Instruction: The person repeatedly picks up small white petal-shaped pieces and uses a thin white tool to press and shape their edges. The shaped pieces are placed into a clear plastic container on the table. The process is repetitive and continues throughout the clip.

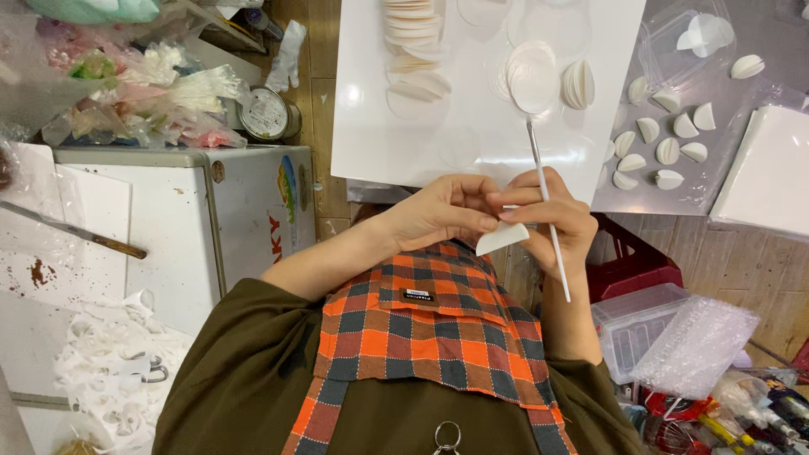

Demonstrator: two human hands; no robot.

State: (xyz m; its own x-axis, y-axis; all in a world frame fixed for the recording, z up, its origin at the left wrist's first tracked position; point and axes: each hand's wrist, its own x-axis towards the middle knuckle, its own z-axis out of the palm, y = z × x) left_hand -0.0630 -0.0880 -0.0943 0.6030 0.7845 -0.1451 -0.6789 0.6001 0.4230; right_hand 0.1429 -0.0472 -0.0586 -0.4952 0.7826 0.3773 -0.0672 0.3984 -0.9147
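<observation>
White folded paper disc [502,238], white thin stick [548,211], white board [472,126] on the desk. Orange, grey and red checked apron [421,337] over olive-brown shirt [236,371]. Red crate [632,265] beside clear tub [632,324].

Round tin [268,114], upper left of centre: pale printed label on lid, metal rim, lying tilted beside white cabinet top. White cabinet [253,211], left of centre: colourful sticker on front face, red lettering plus yellow-green-blue patch. Small black rectangular label [418,295], centre: sewn on orange-checked apron pocket. Clear plastic bags [126,93], upper left: stuffed with white and pink items. Clear plastic box [634,324], lower right. Bubble-wrap pouch [695,345], lower right, beside box. No screens.
</observation>
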